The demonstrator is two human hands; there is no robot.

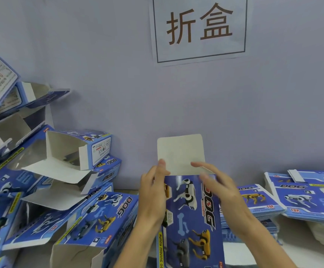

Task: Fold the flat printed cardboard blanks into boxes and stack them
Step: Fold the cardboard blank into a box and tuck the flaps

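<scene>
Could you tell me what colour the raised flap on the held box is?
Plain off-white flap, unprinted; head view.

Single head cam, wide-angle, looked forward and slightly down, square-on to the wall sign (199, 29), which sat top centre. Close range: the held box (192, 213) filled lower centre directly below the sign, forearms entering from the bottom edge. Folded boxes (47, 180) ran off frame lower left of the sign, flat blanks (302, 198) lower right. No second view, so no overlap.
</scene>
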